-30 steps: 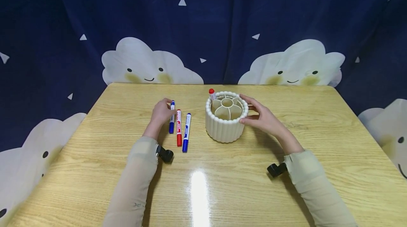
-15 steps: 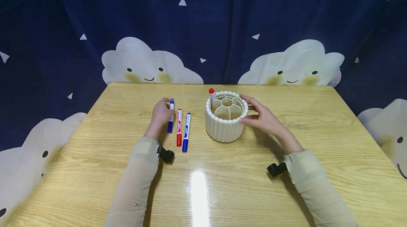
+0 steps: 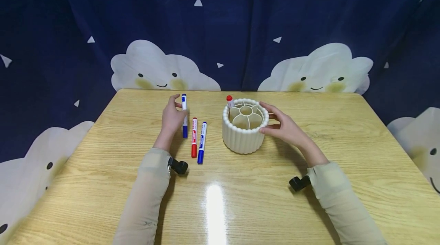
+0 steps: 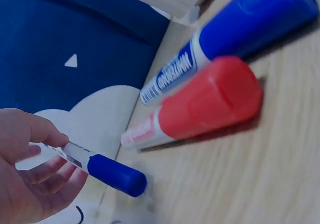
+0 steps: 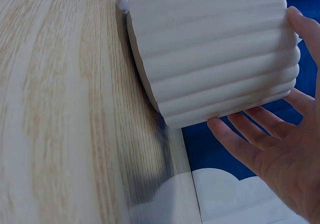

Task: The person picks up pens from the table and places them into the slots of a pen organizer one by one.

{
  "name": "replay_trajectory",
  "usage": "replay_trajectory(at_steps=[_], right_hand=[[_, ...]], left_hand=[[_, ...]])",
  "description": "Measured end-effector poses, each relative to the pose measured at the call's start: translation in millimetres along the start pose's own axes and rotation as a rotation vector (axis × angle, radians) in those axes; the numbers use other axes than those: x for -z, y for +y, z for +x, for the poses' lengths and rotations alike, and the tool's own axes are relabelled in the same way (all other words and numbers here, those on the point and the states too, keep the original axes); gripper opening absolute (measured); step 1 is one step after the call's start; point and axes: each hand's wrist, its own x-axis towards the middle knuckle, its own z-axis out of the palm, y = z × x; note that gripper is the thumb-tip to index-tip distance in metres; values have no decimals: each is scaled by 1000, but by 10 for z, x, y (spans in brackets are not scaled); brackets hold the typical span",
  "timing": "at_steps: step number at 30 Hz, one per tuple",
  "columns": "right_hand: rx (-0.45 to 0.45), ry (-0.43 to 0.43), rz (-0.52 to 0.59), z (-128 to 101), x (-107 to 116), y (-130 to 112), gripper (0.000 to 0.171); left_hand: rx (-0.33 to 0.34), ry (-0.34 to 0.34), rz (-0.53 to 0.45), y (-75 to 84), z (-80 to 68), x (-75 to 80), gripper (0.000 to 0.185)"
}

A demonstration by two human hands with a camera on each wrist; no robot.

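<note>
Dark blue cloud-print curtains (image 3: 220, 27) hang behind your light wooden table (image 3: 240, 199). Your left hand (image 3: 173, 117) pinches a blue-capped white marker (image 3: 184, 116), lifted off the tabletop and nearly upright. Beside it on the wood lie a red-capped marker (image 3: 194, 137) and another blue-capped marker (image 3: 202, 142). Your right hand (image 3: 284, 126) cups the ribbed cream pen holder (image 3: 245, 126), fingers spread along its side, with a red-tipped marker (image 3: 229, 100) standing inside.
</note>
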Motion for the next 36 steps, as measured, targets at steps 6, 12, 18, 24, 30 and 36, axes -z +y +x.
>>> replay_trajectory(at_steps=[6,12,18,24,30,36], right_hand=[[0,1,4,-3,-3,5,76],[-1,-2,0,-4,-6,10,76],[6,-1,-1,-11,-12,2,77],[14,10,-2,-5,-7,-5,76],[7,6,-5,-4,-12,2,76],[13,10,-4,-3,-15,6,76]], left_hand=[[-114,7,24,138,-14,33,72],[-165,34,-28,252,-50,56,69],[-217,80,-123,386,-89,88,65],[-294,93,-168,585,-138,127,64],[-355,111,-207,766,-210,152,65],[-437,130,-242,940,-299,160,64]])
